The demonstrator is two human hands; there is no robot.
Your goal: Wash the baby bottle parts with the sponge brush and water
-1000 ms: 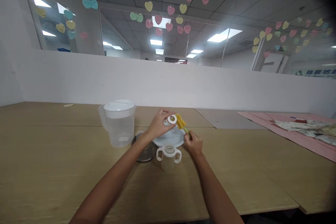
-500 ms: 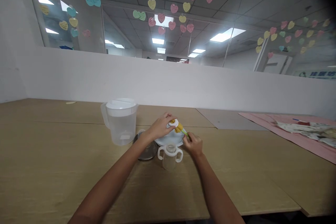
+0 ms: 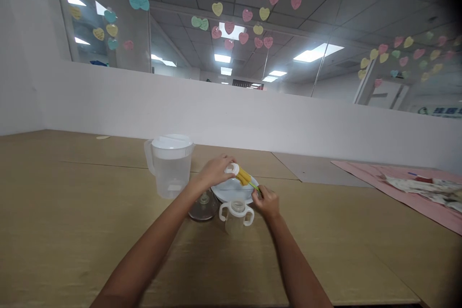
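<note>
My left hand (image 3: 215, 171) is closed on a white ring-shaped cap (image 3: 232, 169) above a pale plate (image 3: 225, 193). In my right hand (image 3: 267, 200) is the thin green handle of a brush (image 3: 244, 176) with a yellow sponge-like head. That yellow head is beside the cap and appears to touch it. Just below the plate stands a clear bottle (image 3: 235, 221) with two white handles and an open top. Left of the bottle lies a dark, see-through round lid (image 3: 203, 209) with a knob.
A clear lidded pitcher (image 3: 173, 171) of water stands left of the plate. On the far right, a pink cloth (image 3: 361, 173) bears white fabric and a pen. A white wall (image 3: 216, 110) rises behind the wooden table (image 3: 90, 211).
My left hand and the cap have moved slightly left, away from my right hand. More of the yellow brush head shows. The whole view has shifted a little.
</note>
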